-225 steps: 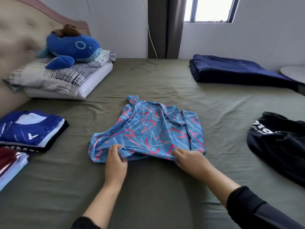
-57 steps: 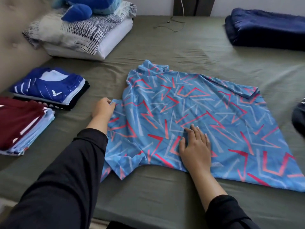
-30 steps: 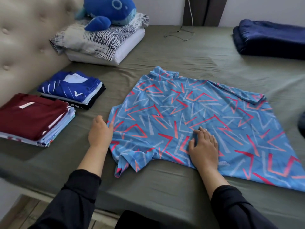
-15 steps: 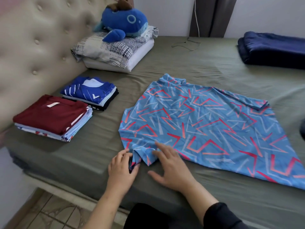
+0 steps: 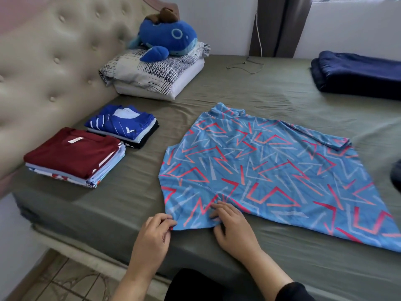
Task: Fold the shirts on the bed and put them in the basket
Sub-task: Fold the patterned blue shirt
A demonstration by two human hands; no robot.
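Note:
A light blue shirt [image 5: 267, 170] with red and pale zigzag marks lies spread on the olive bed sheet [image 5: 249, 92]. Its near sleeve points toward me at the bed's front edge. My left hand [image 5: 155, 235] pinches the sleeve's left corner between thumb and fingers. My right hand [image 5: 233, 227] holds the sleeve's right side, fingers on top and thumb at its edge. Two stacks of folded shirts sit on the left: a maroon-topped stack [image 5: 73, 156] and a blue-topped stack [image 5: 122, 124]. No basket is in view.
A padded headboard [image 5: 47, 61] runs along the left. Pillows [image 5: 154, 77] with a blue plush toy [image 5: 167, 38] lie at the back. A folded navy blanket [image 5: 358, 77] is at the back right. A dark garment [image 5: 396, 177] shows at the right edge. Tiled floor [image 5: 65, 283] lies below.
Both hands left the shirt's body and came to its near sleeve. The sleeve, bunched half a second ago, now lies flatter and stretched between my hands. The view has shifted left.

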